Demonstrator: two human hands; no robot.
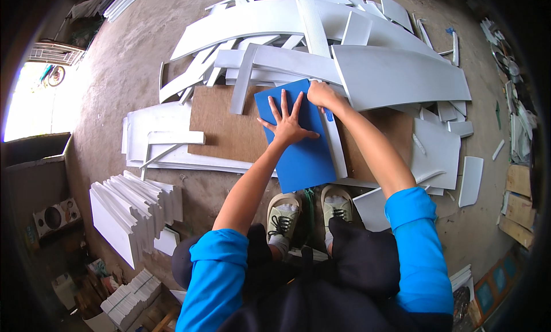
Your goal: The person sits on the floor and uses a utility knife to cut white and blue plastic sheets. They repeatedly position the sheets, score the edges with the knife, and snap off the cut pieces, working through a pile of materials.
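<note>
A flat blue rectangular board [307,162] lies slightly turned over a white sheet [338,151], whose strip shows along the board's right side. My left hand [290,128] presses flat on the blue board, fingers spread wide. At the board's far right corner my right hand [322,95] is closed around what looks like a utility knife [329,115]; its blue end shows below the fist, and its blade is hidden. Beneath these lies a brown wooden board [224,122], resting on larger white sheets [158,122].
White panels and offcuts [402,73] are heaped beyond the brown board. A stack of cut white pieces [126,214] stands on edge at the left. My shoes [282,220] are close to the near edge of the sheets. Wooden blocks [518,194] lie at the far right.
</note>
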